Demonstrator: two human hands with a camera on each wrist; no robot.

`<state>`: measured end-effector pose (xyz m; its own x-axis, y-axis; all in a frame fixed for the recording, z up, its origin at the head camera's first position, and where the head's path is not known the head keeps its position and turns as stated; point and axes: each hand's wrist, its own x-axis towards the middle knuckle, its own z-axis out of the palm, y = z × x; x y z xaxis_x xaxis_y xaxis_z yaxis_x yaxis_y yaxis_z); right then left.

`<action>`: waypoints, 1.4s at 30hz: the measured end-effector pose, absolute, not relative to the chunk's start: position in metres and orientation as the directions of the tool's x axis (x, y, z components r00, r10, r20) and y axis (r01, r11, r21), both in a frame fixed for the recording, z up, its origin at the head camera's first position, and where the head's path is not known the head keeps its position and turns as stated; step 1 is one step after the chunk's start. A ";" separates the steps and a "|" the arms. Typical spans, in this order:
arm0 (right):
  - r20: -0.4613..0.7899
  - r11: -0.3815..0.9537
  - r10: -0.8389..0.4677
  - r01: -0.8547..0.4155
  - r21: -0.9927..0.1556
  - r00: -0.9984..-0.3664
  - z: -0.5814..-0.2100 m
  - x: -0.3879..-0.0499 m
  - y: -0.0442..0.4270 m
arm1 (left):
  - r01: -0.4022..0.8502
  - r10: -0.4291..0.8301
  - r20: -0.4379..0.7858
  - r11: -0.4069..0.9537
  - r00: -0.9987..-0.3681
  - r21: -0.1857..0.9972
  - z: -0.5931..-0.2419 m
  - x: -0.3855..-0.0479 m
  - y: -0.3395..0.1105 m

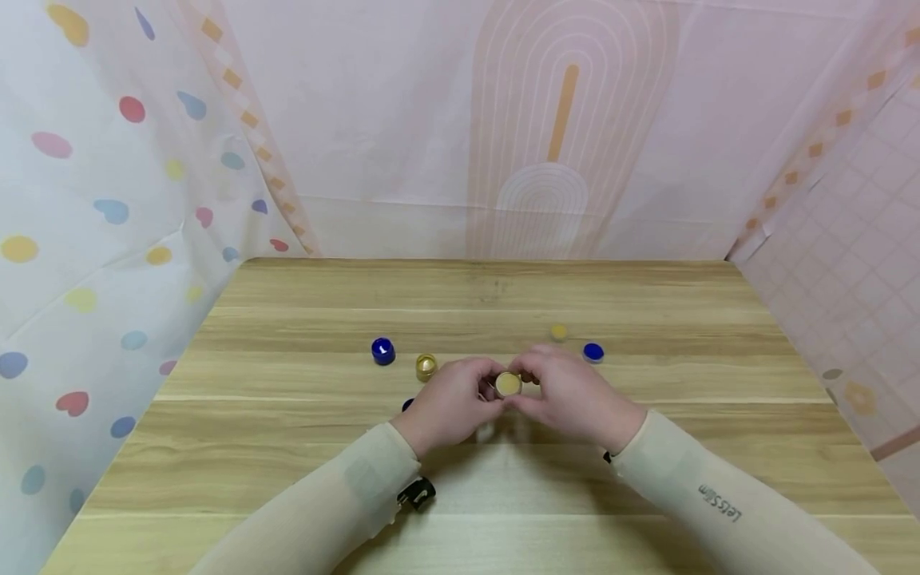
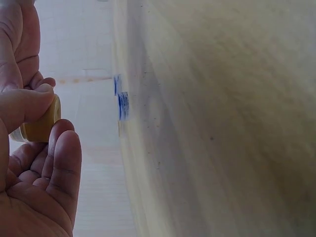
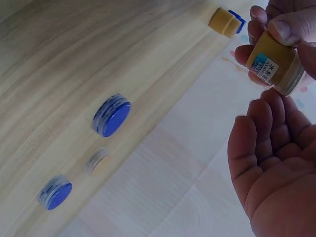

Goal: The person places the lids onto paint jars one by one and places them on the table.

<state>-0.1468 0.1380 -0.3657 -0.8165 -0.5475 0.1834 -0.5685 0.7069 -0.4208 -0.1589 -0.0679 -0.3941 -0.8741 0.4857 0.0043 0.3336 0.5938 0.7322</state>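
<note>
Both hands meet above the middle of the table around a small yellow paint jar (image 3: 276, 54) with a label and a clear-rimmed lid (image 1: 509, 385). The left hand (image 1: 456, 399) grips the jar's body between thumb and fingers. The right hand (image 1: 571, 395) has its thumb and fingertips at the lid's rim, pinching it. In the left wrist view the jar (image 2: 42, 121) lies tilted sideways between the thumb and fingers. An uncapped yellow jar (image 1: 426, 366) and a blue jar (image 1: 383, 351) stand left of the hands. A dark blue thing (image 1: 408, 405) is mostly hidden behind the left hand.
Beyond the right hand lie a yellow lid (image 1: 559, 331) and a blue lid (image 1: 592, 352). The right wrist view shows another blue lid (image 3: 112, 116) on the wooden table (image 1: 287, 447). Patterned cloth hangs (image 1: 388, 120) along the table's back and sides.
</note>
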 end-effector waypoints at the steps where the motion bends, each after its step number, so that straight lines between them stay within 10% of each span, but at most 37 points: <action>1: 0.186 0.711 -0.541 -0.564 -0.419 -0.820 -0.366 -0.147 0.138 | 0.329 0.486 -0.001 0.594 -0.874 0.734 -0.394 -0.159 -0.068; 42: 0.205 0.652 -0.598 -0.619 -0.437 -0.775 -0.361 -0.147 0.139 | 0.353 0.490 0.021 0.598 -0.872 0.720 -0.391 -0.159 -0.068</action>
